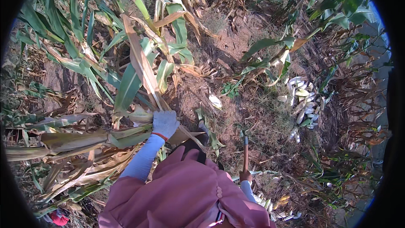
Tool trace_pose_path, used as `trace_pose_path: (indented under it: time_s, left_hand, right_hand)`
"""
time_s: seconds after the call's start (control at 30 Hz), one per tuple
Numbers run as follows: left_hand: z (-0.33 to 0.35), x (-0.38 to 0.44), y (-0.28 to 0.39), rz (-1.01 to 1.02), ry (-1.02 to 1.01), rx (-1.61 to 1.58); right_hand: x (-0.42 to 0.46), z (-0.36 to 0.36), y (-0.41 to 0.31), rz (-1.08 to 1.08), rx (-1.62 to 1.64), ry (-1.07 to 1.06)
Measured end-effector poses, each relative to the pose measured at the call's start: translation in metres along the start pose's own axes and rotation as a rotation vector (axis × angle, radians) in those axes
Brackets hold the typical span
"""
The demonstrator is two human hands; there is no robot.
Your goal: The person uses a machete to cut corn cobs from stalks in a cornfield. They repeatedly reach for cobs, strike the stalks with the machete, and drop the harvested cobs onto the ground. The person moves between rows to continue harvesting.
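My left hand (pixel 165 123), in a pale work glove with a red band at the wrist, is closed around a bundle of maize stalks (pixel 131 133). The stalks and their half-dried leaves stretch out to the left of the hand. A husk-covered ear (pixel 140 116) lies just beside the glove. Lower right, my bare right hand (pixel 245 176) grips the wooden handle (pixel 246 155) of a hand tool. Its dark head (pixel 243 132) points away from me over the ground, and the blade's shape is hard to make out.
Standing maize (pixel 161 41) rises ahead and to the left. One pale ear (pixel 215 101) lies on bare soil. A heap of pale ears (pixel 303 101) is at right, another pile (pixel 265 203) near my right side. A red item (pixel 59 218) shows at lower left.
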State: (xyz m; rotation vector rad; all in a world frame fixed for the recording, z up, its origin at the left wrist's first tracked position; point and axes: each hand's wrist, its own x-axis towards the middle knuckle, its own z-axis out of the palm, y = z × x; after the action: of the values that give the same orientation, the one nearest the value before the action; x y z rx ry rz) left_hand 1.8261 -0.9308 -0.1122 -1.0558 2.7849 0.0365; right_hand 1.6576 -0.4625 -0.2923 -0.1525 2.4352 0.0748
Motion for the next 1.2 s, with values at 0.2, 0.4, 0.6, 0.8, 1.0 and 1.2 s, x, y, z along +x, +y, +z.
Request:
trace_pose_path:
  time_s: [0.2,0.4,0.6,0.8,1.0,1.2]
  left_hand:
    - [-0.021,0.006,0.017,-0.033,-0.089,-0.072]
    - [-0.027,0.014,0.019,-0.116,-0.155,-0.173]
    - [-0.026,0.030,0.020,-0.213,-0.213,-0.239]
    - [-0.044,0.081,0.033,-0.261,-0.293,-0.529]
    - [-0.075,0.197,0.072,-0.090,-0.199,-0.579]
    - [-0.090,0.325,0.104,0.034,-0.073,-0.592]
  right_hand:
    - [0.064,-0.101,-0.084,-0.073,0.182,0.158]
    - [0.065,-0.147,-0.157,-0.149,0.304,0.204]
    - [0.084,-0.186,-0.210,-0.213,0.300,0.104]
    - [0.132,-0.237,-0.270,-0.365,0.292,0.138]
    - [0.184,-0.326,-0.351,-0.570,0.436,0.196]
    - [0.201,-0.446,-0.445,-0.870,0.810,0.184]
